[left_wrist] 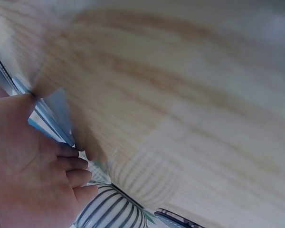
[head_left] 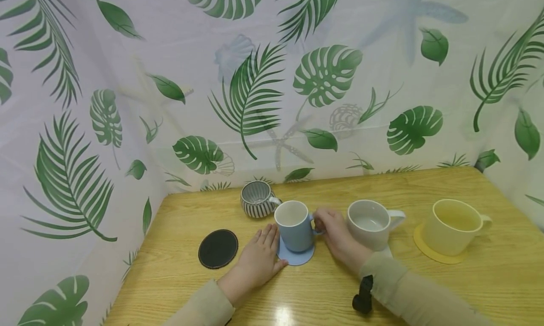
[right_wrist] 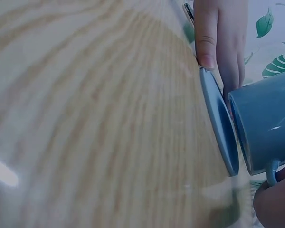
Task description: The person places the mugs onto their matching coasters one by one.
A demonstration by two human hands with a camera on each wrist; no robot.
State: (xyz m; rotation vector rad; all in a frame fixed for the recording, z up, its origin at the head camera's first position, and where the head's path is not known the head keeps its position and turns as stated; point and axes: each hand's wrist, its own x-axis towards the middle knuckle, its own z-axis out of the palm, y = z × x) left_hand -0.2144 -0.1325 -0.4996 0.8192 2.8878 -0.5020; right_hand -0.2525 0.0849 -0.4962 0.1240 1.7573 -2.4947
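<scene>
In the head view my right hand [head_left: 337,234] pinches the handle of a light blue mug [head_left: 295,234], which stands upright over a round blue coaster [head_left: 296,259]. The right wrist view shows a thin gap between the mug's base [right_wrist: 242,133] and the coaster [right_wrist: 217,121]. My left hand [head_left: 255,262] lies flat on the table, fingers straight, with its thumb and fingertips at the coaster's left edge. Behind the mug stands a striped cup [head_left: 255,205], its white handle partly hidden. A black round coaster [head_left: 218,249] lies left of my left hand.
Right of my right hand, a white cup [head_left: 367,229] stands on a pale coaster [head_left: 387,253], mostly covered. Farther right, a wide yellow cup [head_left: 450,231] sits on a yellow coaster [head_left: 433,255]. A leaf-patterned cloth [head_left: 263,165] hangs behind the wooden table [head_left: 182,288].
</scene>
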